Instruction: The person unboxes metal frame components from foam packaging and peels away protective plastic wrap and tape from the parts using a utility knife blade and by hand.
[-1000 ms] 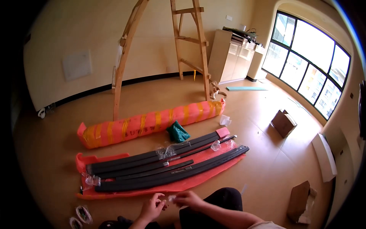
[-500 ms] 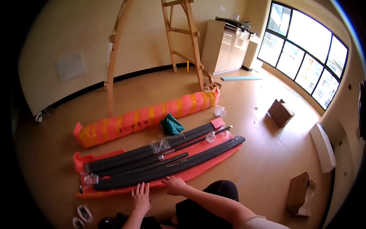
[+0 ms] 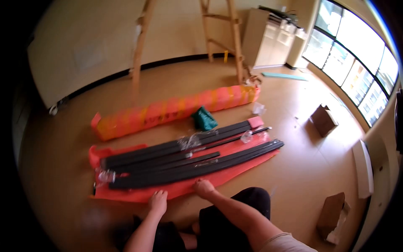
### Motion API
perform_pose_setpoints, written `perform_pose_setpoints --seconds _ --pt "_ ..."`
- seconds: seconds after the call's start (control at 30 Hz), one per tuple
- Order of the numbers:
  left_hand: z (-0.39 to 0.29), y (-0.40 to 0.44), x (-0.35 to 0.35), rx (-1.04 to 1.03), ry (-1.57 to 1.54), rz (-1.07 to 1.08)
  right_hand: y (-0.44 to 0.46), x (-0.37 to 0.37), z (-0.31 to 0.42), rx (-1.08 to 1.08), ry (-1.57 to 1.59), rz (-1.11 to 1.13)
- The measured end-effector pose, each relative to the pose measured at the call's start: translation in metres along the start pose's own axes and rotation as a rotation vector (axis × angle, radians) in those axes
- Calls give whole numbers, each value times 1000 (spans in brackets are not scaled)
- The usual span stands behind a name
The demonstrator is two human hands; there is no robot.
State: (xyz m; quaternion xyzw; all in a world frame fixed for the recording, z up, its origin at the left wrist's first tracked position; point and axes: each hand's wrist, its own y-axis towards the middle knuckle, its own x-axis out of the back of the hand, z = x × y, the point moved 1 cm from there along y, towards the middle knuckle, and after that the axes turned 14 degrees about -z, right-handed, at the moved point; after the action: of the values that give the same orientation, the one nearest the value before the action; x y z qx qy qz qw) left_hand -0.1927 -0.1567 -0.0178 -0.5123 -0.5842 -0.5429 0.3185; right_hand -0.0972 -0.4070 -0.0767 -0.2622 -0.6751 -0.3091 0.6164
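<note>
My left hand (image 3: 158, 201) is closed at the near edge of the red foam sheet (image 3: 142, 195), its fingers curled on that edge. To its right, my right hand (image 3: 204, 188) is closed at the same edge. Several long dark bars (image 3: 197, 167) lie across the sheet beyond both hands. Clear plastic wrap (image 3: 189, 143) clings around the middle of the farther bars. Past them sit a green bag (image 3: 204, 119) and a long roll (image 3: 176, 110) in red foam with yellow tape.
A wooden ladder (image 3: 237, 46) stands behind the roll, with an animal (image 3: 251, 80) by its foot. Cardboard boxes (image 3: 324, 120) and a long white piece (image 3: 363, 168) lie at the right. A white cabinet (image 3: 273, 44) stands near the window.
Both hands have gone from close together in front of the sheet, to spread fingers, to closed at its near edge. The small white thing seen at the right hand no longer shows. The view has shifted.
</note>
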Motion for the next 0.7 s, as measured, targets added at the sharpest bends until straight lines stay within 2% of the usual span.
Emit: perform_pose_setpoints --seconds 0.03,0.07,0.1,0.13,0.23,0.33,0.4,0.43,0.5,0.57,0.6,0.63,0.67,0.7 --pt "3 -2 -5 -7 10 34 0 15 3 -37 1 25" --pt "-2 3 5 2 24 140 -1 9 0 37 15 44" --pt "2 -1 -4 -15 2 124 -2 7 0 36 13 30" --pt "0 1 -1 32 -22 256 -3 10 3 30 -25 99" --pt "-8 10 5 -54 36 484 -7 38 6 121 48 188" --pt "-5 26 -15 -143 75 659 6 40 1 148 101 326" --pt "0 41 -17 -170 49 747 15 46 -11 211 183 493" --pt "0 52 -8 -153 52 750 18 45 -22 228 187 492" --pt "7 68 17 -9 -185 618 29 42 -36 188 494 449" --pt "14 76 28 45 -94 546 55 68 -46 23 385 399" --pt "13 85 30 58 -29 469 67 46 -60 -55 260 337" --pt "18 96 36 86 55 522 84 72 -69 -56 189 298" --pt "29 106 44 111 138 576 87 53 -87 -124 82 134" --pt "43 118 51 141 164 548 100 52 -105 -170 132 101"
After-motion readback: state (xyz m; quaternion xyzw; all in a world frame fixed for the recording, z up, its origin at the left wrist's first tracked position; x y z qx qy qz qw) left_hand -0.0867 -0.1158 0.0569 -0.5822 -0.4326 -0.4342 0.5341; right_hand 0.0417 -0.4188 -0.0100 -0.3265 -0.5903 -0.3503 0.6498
